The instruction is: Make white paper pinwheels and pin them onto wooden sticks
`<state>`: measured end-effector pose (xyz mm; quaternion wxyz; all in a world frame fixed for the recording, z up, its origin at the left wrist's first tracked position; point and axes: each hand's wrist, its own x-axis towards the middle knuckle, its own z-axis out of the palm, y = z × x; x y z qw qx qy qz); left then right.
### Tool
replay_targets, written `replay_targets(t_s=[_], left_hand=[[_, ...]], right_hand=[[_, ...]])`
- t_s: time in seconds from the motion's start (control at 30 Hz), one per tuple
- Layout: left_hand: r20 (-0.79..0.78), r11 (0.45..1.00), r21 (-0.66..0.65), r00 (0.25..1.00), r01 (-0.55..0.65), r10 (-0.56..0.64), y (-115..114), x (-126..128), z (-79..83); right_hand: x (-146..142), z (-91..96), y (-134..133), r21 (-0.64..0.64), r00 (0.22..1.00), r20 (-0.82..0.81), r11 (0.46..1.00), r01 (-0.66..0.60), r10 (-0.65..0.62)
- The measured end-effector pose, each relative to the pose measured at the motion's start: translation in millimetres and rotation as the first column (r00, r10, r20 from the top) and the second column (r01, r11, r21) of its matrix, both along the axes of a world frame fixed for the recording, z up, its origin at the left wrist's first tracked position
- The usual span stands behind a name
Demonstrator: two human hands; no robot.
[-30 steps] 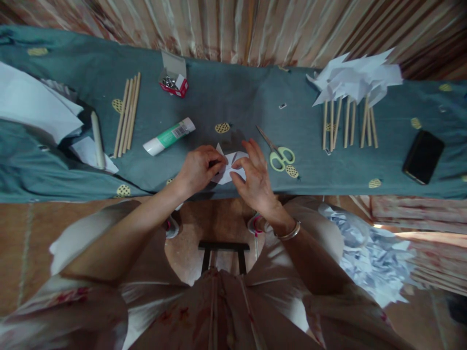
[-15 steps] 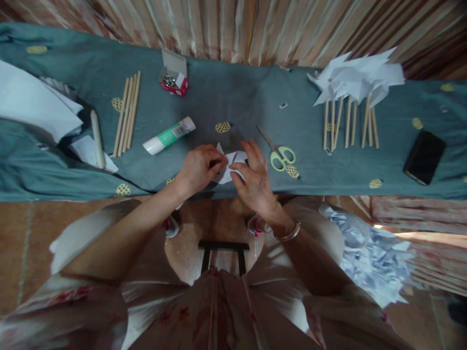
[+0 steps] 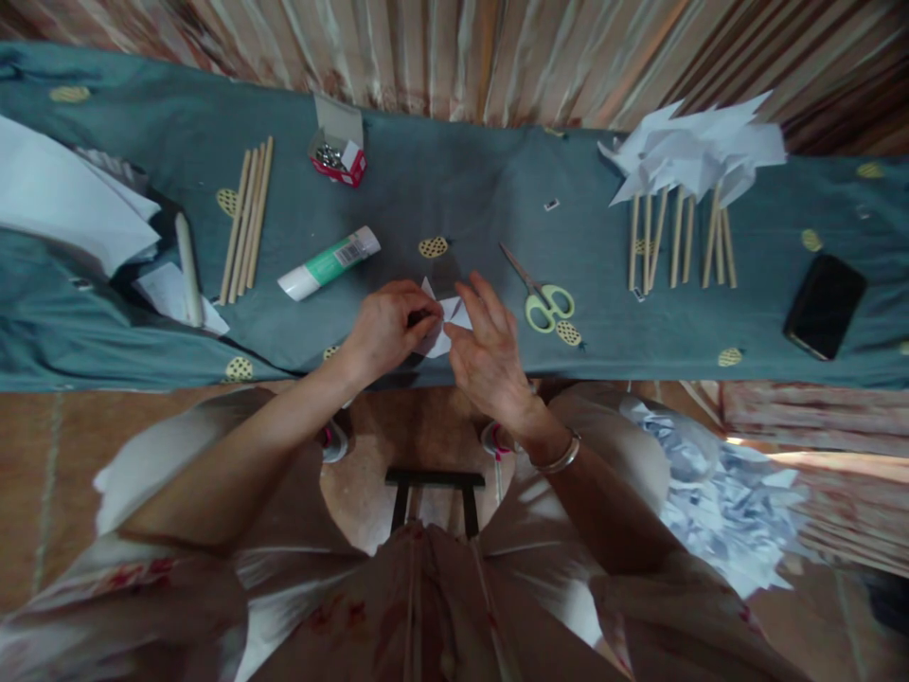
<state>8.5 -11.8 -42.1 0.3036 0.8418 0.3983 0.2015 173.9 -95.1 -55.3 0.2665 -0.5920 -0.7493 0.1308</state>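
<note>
A small white paper pinwheel is between my two hands near the front edge of the cloth, one pointed corner sticking up. My left hand is closed, its thumb and fingertips pinching the paper near the middle; anything tiny inside the pinch is hidden. On the right side of the paper, my right hand has its thumb and index finger close together at the sheet, with the other fingers stretched over it. Green-handled scissors lie just right of this hand. A glue stick rests beyond my left hand.
Wooden sticks and an open red box of metal pins lie left. White paper sheets are at far left. Finished paper pinwheels on sticks and a phone lie right. A paper heap sits below, right.
My right thumb and index finger have drawn closer together at the paper, folding its right side inward. My left hand keeps its pinch in the same place.
</note>
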Motion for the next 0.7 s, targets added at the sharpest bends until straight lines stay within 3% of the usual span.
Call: replay_targets(t_s=[0.2, 0.4, 0.7], left_hand=[[0.066, 0.985, 0.166, 0.997, 0.039, -0.051, -6.5, -1.1, 1.4], [-0.048, 0.907, 0.390, 0.987, 0.159, -0.152, -8.9, -3.8, -6.5], [-0.166, 0.882, 0.436, 0.979, 0.179, -0.116, -14.2, -6.6, -10.1]], right_hand=[[1.4, 0.2, -1.0, 0.017, 1.000, 0.027, 1.000, -0.008, 0.007], [2.2, -2.2, -0.2, 0.038, 0.998, 0.060, 0.999, 0.008, -0.010], [2.8, -4.2, -4.5, 0.100, 0.998, 0.060, 0.995, 0.002, -0.008]])
